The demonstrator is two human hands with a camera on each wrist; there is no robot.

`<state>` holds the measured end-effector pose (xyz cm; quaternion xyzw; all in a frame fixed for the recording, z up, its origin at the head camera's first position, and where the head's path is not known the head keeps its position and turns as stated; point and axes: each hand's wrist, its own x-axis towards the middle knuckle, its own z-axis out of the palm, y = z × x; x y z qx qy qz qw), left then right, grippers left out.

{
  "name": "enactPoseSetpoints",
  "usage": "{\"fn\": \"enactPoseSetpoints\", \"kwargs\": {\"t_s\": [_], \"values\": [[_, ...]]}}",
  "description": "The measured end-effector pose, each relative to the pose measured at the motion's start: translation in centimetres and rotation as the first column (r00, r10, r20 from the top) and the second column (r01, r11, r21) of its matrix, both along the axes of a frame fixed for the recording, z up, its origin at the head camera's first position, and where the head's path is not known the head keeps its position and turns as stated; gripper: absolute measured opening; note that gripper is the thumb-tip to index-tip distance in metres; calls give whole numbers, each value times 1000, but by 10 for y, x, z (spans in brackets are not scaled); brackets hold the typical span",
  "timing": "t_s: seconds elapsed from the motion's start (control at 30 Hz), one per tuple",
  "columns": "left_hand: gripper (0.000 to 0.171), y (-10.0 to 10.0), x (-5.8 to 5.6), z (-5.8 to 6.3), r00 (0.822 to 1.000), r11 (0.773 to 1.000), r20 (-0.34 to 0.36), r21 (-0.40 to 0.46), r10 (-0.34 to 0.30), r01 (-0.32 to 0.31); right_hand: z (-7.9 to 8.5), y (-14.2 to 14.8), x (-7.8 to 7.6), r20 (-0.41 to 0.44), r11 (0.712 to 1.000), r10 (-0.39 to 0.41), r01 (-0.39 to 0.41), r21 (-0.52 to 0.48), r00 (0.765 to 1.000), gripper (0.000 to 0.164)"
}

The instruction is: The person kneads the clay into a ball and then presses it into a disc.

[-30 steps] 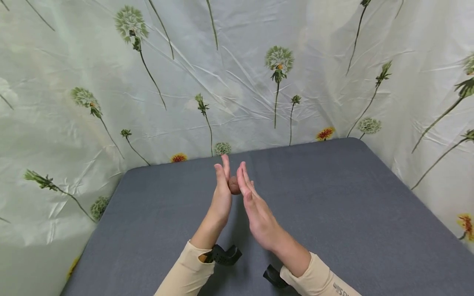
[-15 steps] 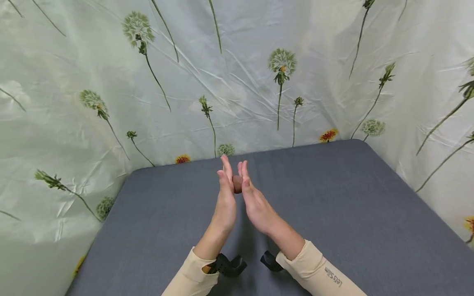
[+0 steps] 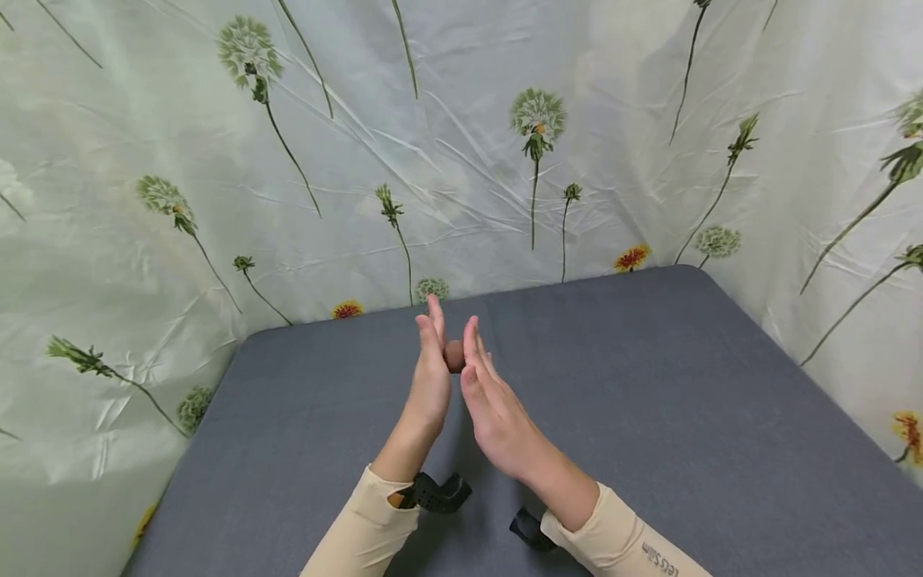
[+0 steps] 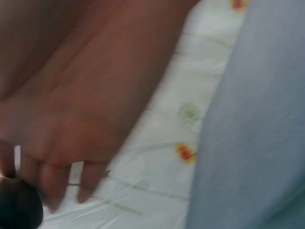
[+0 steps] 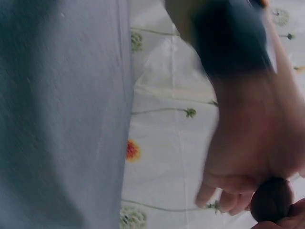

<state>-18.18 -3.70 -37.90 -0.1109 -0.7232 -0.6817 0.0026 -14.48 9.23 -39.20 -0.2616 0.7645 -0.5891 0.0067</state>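
Note:
A small brown ball (image 3: 454, 357), smooth and dough-like, sits between my two hands above the table. My left hand (image 3: 430, 385) is upright with straight fingers, its palm side against the ball. Opposite it, my right hand (image 3: 501, 417) presses from the other side, fingers extended and slanting up to the left. Below the ball the palms stand apart. The right wrist view has the dark ball (image 5: 272, 200) at lower right, against the fingers of a blurred hand. At the lower left corner of the left wrist view, the ball (image 4: 19, 204) is partly cut off.
A grey cloth-covered table (image 3: 649, 401) lies beneath the hands. Behind and beside it hangs a pale curtain (image 3: 461, 160) printed with dandelions. Black wrist mounts (image 3: 441, 493) stick out inward from the cream sleeves (image 3: 368, 521).
The hands slide against each other around the ball: since half a second ago the left has shifted slightly forward and the right slightly back. The ball stays between them. The head view has shifted a little.

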Motion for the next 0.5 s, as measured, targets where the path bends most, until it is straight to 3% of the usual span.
{"fn": "enactPoseSetpoints", "kwargs": {"t_s": [0.13,0.3,0.4,0.5], "values": [[82,9,19,-11,996,995,-78,-93,-46,38,8,6,-13,-48,998,-53,52,-21,997,75],[80,15,36,-13,988,993,-142,-113,-61,45,11,11,-30,26,995,-19,22,-99,999,96],[89,14,36,-8,986,994,-157,-103,-55,39,6,9,-34,87,992,40,-29,-121,995,99],[95,9,28,0,988,996,-152,-89,-37,23,-2,6,-32,124,991,92,-79,-106,988,96]]}}
